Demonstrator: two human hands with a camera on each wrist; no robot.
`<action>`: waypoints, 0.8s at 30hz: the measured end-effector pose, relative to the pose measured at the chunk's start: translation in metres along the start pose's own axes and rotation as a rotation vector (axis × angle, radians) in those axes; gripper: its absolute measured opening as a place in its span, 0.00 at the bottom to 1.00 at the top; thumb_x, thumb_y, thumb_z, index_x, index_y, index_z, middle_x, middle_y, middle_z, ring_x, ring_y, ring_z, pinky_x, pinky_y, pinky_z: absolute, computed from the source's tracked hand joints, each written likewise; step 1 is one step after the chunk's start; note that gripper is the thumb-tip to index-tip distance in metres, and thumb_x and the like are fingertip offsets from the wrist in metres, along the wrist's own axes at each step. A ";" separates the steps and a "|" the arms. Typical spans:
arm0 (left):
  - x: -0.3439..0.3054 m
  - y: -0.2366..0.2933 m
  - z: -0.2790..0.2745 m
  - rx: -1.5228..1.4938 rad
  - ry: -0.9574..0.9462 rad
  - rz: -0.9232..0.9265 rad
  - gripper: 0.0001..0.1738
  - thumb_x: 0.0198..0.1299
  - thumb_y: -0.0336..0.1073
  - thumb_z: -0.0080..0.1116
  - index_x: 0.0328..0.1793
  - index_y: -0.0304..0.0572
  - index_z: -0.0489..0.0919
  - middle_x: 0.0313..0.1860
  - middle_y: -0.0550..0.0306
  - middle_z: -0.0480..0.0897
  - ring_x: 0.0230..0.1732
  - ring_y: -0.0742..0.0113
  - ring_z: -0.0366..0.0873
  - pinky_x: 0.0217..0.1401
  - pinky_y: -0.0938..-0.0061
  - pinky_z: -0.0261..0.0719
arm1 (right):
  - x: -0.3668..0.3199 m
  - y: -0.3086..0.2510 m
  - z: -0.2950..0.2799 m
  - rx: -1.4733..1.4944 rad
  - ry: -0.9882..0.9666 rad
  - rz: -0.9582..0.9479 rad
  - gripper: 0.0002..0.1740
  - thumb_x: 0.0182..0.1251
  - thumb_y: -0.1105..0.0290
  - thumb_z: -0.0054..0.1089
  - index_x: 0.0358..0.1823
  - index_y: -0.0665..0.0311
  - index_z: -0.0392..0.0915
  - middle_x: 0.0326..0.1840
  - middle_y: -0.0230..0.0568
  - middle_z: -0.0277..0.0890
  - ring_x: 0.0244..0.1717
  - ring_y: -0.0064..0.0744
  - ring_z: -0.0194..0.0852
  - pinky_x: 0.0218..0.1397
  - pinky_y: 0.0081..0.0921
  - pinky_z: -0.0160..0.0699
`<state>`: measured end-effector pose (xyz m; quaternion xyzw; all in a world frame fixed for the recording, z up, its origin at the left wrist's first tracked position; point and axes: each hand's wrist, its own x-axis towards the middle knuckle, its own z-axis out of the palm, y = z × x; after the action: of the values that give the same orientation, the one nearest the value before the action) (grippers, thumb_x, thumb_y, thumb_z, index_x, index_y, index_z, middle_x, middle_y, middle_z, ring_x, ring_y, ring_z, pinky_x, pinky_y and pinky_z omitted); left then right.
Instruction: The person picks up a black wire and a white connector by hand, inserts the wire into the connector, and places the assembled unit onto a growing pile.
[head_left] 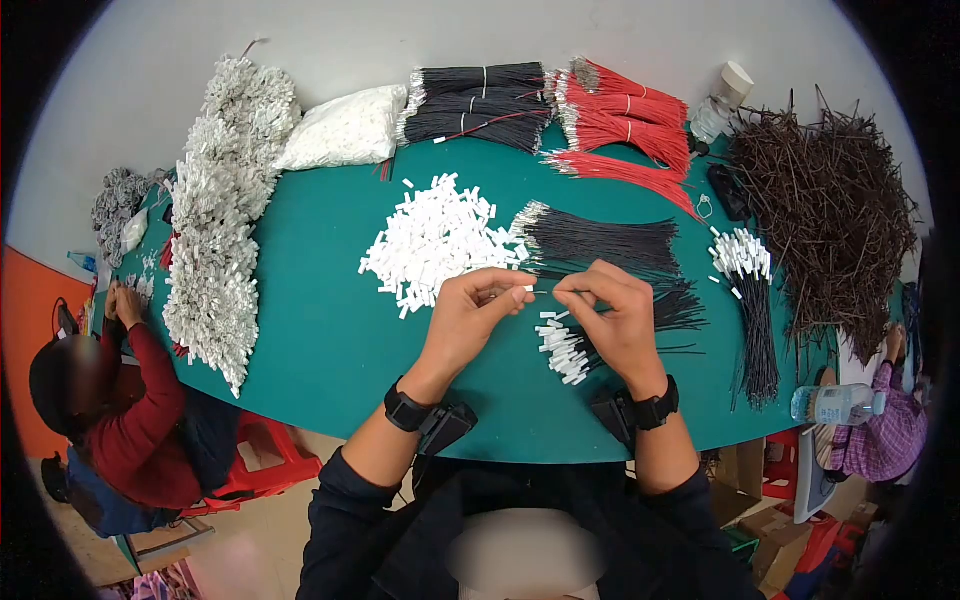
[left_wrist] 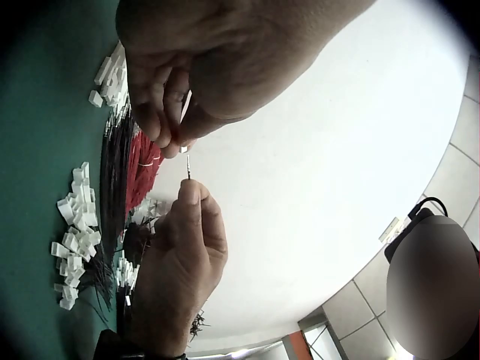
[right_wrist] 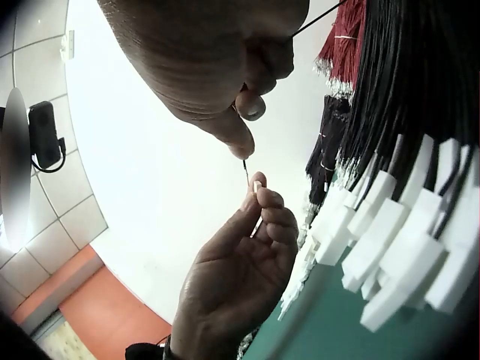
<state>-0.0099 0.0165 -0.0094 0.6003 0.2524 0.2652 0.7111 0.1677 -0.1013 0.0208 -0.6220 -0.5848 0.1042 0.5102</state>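
at left fingertips, white connector (head_left: pixel 529 289) pinched in left grip (head_left: pixel 474 312), black wire's (right_wrist: pixel 245 166) tip just beside, right grip (head_left: pixel 612 312) pinching wire

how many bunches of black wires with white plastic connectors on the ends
2: one bunch lies right of the person's bare right hand; the other bunch is partly hidden beneath it. More may be hidden there.

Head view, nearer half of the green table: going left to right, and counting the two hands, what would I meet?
The tall whitish heap, the left hand, the right hand, the upright bundle of black wires with white ends, the clear bottle.
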 end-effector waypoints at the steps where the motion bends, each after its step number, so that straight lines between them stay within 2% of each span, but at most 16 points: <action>1: 0.000 0.001 0.000 0.003 0.003 -0.005 0.12 0.72 0.29 0.65 0.58 0.31 0.87 0.43 0.55 0.90 0.43 0.75 0.84 0.51 0.79 0.82 | 0.000 0.000 0.000 0.003 -0.001 0.011 0.05 0.61 0.80 0.74 0.38 0.67 0.86 0.29 0.38 0.78 0.26 0.30 0.73 0.29 0.28 0.68; 5: -0.001 0.002 0.001 -0.009 0.012 -0.026 0.13 0.71 0.29 0.66 0.58 0.32 0.87 0.43 0.54 0.90 0.43 0.75 0.84 0.51 0.79 0.82 | 0.001 0.002 0.001 -0.002 -0.002 -0.026 0.05 0.61 0.80 0.73 0.38 0.68 0.86 0.30 0.38 0.79 0.27 0.30 0.74 0.30 0.28 0.69; 8: -0.001 0.000 0.002 -0.042 0.017 -0.012 0.13 0.71 0.29 0.67 0.58 0.31 0.87 0.44 0.52 0.91 0.44 0.73 0.86 0.51 0.78 0.83 | 0.001 0.001 0.001 0.012 0.006 0.021 0.06 0.61 0.80 0.72 0.38 0.68 0.85 0.31 0.38 0.79 0.28 0.31 0.75 0.32 0.27 0.70; 13: 0.000 0.001 0.001 -0.096 0.028 -0.018 0.12 0.70 0.27 0.67 0.57 0.30 0.86 0.45 0.50 0.91 0.45 0.71 0.88 0.51 0.77 0.84 | 0.001 0.007 0.001 0.042 0.051 0.000 0.05 0.61 0.80 0.72 0.37 0.67 0.86 0.34 0.38 0.83 0.33 0.32 0.78 0.37 0.29 0.75; 24: 0.000 -0.001 0.000 -0.108 0.022 -0.026 0.10 0.69 0.26 0.68 0.53 0.30 0.87 0.45 0.50 0.91 0.46 0.69 0.89 0.51 0.77 0.86 | 0.002 0.005 0.002 -0.004 0.030 -0.019 0.05 0.59 0.77 0.74 0.36 0.64 0.87 0.34 0.36 0.85 0.37 0.36 0.80 0.44 0.32 0.74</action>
<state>-0.0100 0.0165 -0.0108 0.5550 0.2532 0.2758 0.7428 0.1699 -0.0978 0.0171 -0.6190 -0.5832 0.0887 0.5186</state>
